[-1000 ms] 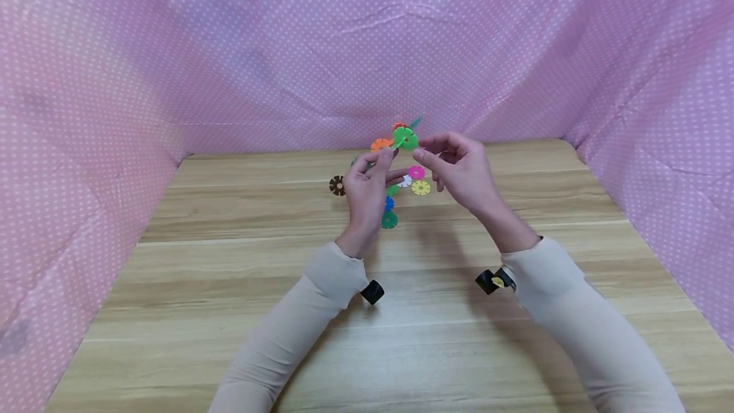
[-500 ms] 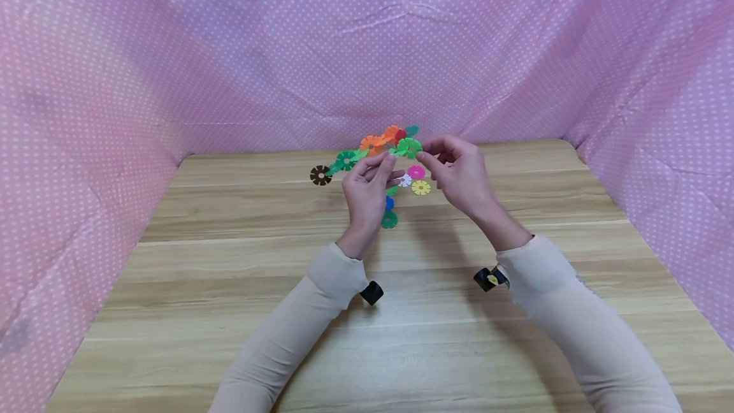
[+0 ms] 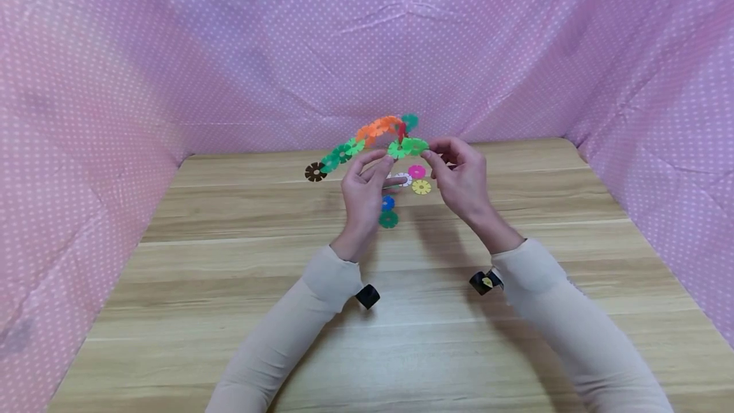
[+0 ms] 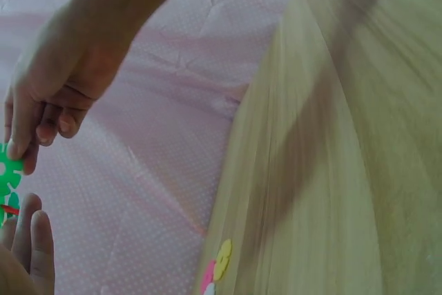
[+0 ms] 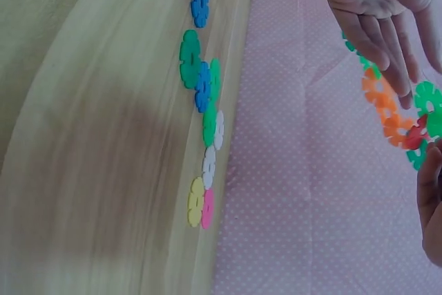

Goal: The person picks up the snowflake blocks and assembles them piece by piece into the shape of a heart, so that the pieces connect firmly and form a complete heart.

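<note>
Above the far part of the table, both hands hold up a curved chain of interlocking snowflake discs (image 3: 378,127). It runs from a brown disc (image 3: 315,172) through green, light green and orange to a red disc (image 3: 402,130) and a dark green one (image 3: 410,122). Two light green discs join it at the near right end. My left hand (image 3: 362,191) pinches the left light green disc (image 3: 397,150) between thumb and finger. The right light green disc (image 3: 417,146) is pinched by my right hand (image 3: 463,177); this disc (image 4: 9,170) shows its notches in the left wrist view.
Beneath the hands, loose discs lie on the wooden table (image 3: 241,273): yellow (image 3: 421,187), pink (image 3: 417,172), white, blue (image 3: 388,203) and dark green (image 3: 388,219). Several more, including another blue disc (image 5: 199,2), show in the right wrist view. Pink dotted cloth (image 3: 367,50) hangs round the table.
The chain has swung out to the left from behind my left hand and tilted, so its full curve shows. The right light green disc has turned flatter, and my right hand has shifted slightly.
</note>
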Demonstrator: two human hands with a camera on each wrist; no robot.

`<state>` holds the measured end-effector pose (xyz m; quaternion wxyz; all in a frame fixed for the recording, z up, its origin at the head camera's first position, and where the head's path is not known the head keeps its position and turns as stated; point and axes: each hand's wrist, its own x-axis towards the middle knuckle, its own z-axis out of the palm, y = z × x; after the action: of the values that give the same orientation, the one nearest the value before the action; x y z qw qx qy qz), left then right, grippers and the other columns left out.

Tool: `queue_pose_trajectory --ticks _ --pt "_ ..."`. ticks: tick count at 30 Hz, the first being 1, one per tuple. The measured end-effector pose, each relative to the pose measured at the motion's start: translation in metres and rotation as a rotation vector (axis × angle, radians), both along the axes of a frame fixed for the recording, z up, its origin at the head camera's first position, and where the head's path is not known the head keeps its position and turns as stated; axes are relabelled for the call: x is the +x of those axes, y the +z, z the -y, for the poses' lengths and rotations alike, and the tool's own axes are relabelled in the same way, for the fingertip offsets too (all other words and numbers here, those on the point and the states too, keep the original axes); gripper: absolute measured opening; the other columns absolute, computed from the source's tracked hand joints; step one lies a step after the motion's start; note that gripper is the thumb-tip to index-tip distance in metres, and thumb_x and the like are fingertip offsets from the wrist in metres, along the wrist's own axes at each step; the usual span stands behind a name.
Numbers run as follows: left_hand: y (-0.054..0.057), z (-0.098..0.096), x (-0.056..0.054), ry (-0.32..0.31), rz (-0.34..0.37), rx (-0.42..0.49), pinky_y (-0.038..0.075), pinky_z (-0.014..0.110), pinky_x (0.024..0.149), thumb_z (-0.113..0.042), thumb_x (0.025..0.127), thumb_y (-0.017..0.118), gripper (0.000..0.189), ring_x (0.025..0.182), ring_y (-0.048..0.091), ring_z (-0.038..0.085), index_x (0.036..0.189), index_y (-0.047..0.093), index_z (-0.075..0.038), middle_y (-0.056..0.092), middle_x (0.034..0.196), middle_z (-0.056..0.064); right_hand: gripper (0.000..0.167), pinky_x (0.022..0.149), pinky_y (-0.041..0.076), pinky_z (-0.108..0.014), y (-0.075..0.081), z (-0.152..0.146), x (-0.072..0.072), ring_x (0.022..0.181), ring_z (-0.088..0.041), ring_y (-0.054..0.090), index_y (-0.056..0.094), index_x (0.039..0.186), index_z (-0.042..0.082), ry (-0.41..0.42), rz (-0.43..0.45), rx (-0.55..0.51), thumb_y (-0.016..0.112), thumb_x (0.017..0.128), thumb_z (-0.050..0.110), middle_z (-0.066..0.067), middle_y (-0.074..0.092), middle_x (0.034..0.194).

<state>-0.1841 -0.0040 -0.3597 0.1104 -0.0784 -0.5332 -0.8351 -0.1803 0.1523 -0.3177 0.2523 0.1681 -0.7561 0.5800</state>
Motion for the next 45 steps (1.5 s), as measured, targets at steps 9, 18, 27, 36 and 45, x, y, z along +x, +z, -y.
queue_pose_trajectory --ticks 9,18,27,36,45 --pt "0.012 0.007 0.0 -0.303 0.354 0.249 0.059 0.027 0.069 -0.033 0.1 0.065 0.032 0.075 0.072 0.017 0.121 0.06 -0.01 0.065 0.127 0.018 0.01 0.046 0.043 -0.017 0.0 -0.002 0.003 0.054 -0.014 0.052 0.063 0.098 -0.017 0.058 -0.02 -0.118 0.067 0.09 -0.012 0.005 0.065 0.076" --pt "0.013 0.006 -0.004 -0.328 0.448 0.23 0.052 0.023 0.061 -0.02 0.099 0.066 0.011 0.063 0.062 0.012 0.109 0.064 -0.016 0.068 0.099 0.0 0.007 0.042 0.039 -0.018 -0.008 -0.004 0.004 0.047 -0.024 0.048 0.063 0.096 -0.014 0.107 -0.002 -0.13 0.066 0.091 -0.012 -0.018 0.055 0.065" --pt "0.011 0.004 -0.005 -0.207 0.405 0.223 0.04 0.02 0.049 -0.008 0.094 0.071 0.005 0.049 0.049 0.006 0.095 0.067 -0.011 0.07 0.081 -0.002 0.009 0.042 0.038 -0.017 -0.013 -0.005 0.0 0.046 -0.011 0.047 0.063 0.099 -0.015 0.116 0.025 -0.112 0.066 0.092 -0.011 0.007 0.061 0.069" --pt "0.011 0.006 -0.006 -0.033 0.29 0.146 0.038 0.018 0.042 -0.003 0.09 0.075 0.014 0.043 0.043 0.005 0.084 0.072 -0.015 0.072 0.074 -0.001 0.017 0.044 0.042 -0.02 -0.028 -0.017 -0.018 0.052 -0.022 0.052 0.071 0.109 -0.001 0.077 0.08 0.068 0.073 0.093 0.006 -0.01 0.071 0.094" --pt "0.005 0.017 -0.008 0.065 0.208 0.132 0.038 0.016 0.041 -0.001 0.09 0.075 0.015 0.042 0.043 0.005 0.087 0.074 -0.016 0.071 0.075 0.0 0.024 0.049 0.047 -0.022 -0.04 -0.036 -0.036 0.064 -0.035 0.06 0.071 0.11 0.006 0.015 0.305 0.223 0.076 0.093 0.023 -0.008 0.069 0.107"
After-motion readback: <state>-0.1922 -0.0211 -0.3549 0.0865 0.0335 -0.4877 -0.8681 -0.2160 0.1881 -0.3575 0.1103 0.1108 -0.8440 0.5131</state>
